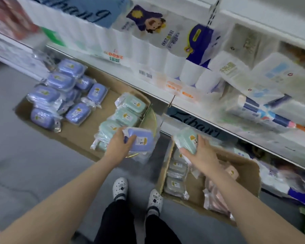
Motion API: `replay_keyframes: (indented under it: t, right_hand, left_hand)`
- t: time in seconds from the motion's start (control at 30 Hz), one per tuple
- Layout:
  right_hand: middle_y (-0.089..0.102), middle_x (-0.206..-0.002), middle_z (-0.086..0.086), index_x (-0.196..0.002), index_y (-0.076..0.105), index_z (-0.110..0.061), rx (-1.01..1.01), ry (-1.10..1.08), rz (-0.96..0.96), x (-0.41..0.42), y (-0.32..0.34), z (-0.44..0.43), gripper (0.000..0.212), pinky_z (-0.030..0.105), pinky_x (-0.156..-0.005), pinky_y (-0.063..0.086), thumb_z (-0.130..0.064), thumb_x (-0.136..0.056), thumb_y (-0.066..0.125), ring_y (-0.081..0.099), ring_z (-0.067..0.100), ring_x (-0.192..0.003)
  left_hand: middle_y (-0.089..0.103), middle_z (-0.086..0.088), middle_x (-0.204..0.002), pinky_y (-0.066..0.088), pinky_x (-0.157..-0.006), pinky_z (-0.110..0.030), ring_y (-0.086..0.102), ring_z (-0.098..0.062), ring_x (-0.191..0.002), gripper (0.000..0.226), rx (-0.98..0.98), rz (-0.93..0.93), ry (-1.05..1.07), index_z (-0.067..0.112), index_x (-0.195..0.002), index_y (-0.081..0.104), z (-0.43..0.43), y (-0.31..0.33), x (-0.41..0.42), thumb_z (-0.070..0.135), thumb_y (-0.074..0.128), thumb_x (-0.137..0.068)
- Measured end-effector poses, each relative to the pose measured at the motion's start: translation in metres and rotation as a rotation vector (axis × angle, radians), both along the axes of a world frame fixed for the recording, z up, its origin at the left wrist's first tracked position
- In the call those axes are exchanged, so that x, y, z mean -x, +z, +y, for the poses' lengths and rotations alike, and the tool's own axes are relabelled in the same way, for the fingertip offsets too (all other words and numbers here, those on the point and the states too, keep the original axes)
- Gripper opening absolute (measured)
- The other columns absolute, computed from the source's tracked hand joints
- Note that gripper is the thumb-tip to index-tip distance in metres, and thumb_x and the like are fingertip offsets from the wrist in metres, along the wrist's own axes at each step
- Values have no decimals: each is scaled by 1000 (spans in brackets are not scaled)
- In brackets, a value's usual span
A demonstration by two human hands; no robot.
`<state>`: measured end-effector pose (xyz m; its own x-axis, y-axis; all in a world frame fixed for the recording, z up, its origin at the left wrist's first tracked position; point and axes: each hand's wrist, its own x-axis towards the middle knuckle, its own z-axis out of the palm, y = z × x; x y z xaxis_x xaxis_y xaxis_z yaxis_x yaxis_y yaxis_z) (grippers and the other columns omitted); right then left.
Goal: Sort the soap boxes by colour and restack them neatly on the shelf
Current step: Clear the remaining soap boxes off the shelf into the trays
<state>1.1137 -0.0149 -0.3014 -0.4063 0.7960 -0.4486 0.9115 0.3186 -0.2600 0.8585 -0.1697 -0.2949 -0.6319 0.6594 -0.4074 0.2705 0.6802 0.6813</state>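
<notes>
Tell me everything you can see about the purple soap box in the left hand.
The purple soap box is a rounded rectangular case, plastic by its look, sealed in a clear crinkly wrapper with a small white and yellow label on its top face. The left hand grips its near end, thumb on top, so it is held flat above the right end of the flattened cardboard on the floor. It sits just beside the stack of green soap boxes; whether it touches them is unclear.

Two cartons on the floor (pixel 33 164) before the shelf (pixel 148 88): left carton (pixel 88 138), right carton (pixel 243 166). Left carton holds one soap-box pile (pixel 60 95) at its left end, another pile (pixel 121 117) at its right end. Toilet rolls (pixel 165 55) sit on the shelf above.
</notes>
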Motion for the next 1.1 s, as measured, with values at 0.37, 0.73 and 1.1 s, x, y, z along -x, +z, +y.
replay_keyframes:
  t: [0.37,0.73,1.1]
  right_hand:
    - [42,-137,13,-150,13,-18,-25,282,50,245,-73,-4,98,47,-96,44,-56,-77,67,45,33,-120]
    - [29,-151,11,-152,11,-17,0,273,-234,359,-147,7,93,54,-109,31,-44,-83,68,28,34,-139]
    - [44,-140,7,-147,30,-13,191,690,294,449,-107,-69,102,38,-102,40,-63,-69,73,43,24,-125]
  left_hand:
    - [55,-10,-103,43,-79,-39,53,-29,-95,36,101,-39,251,7,-108,44,-67,-60,173,38,56,-94]
    - [51,-5,-98,34,-75,-32,49,-23,-88,23,129,-73,172,15,-101,50,-71,-123,275,37,50,-96]
    - [55,-10,-116,37,-85,-31,54,-27,-104,38,73,-141,224,10,-124,52,-56,-125,316,38,47,-98]
